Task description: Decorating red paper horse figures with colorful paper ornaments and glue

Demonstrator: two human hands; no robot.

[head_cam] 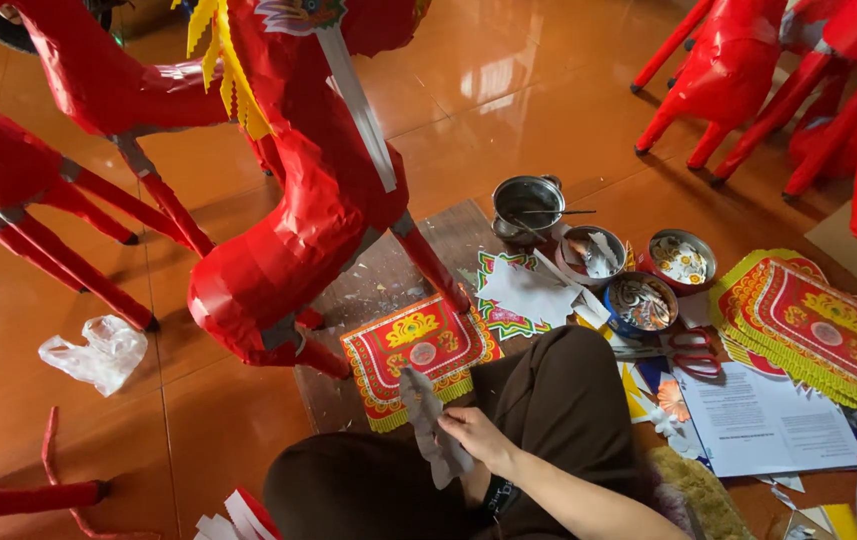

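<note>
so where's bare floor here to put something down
Free: the orange tiles between the big red paper horse and the red figures top right, also around the plastic bag. Crowded: right of the knee, around tins, scissors and papers.

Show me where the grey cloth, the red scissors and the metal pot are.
grey cloth (426, 420): head view, middle of the crumpled strip.
red scissors (690, 352): head view, on the red handles.
metal pot (526, 205): head view, its rim and inside wall.

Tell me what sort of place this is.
Probably a floor-level craft workshop for paper effigies: red paper-covered horse figures stand on the tiled floor, beside printed decorative sheets and a metal pot.
</note>
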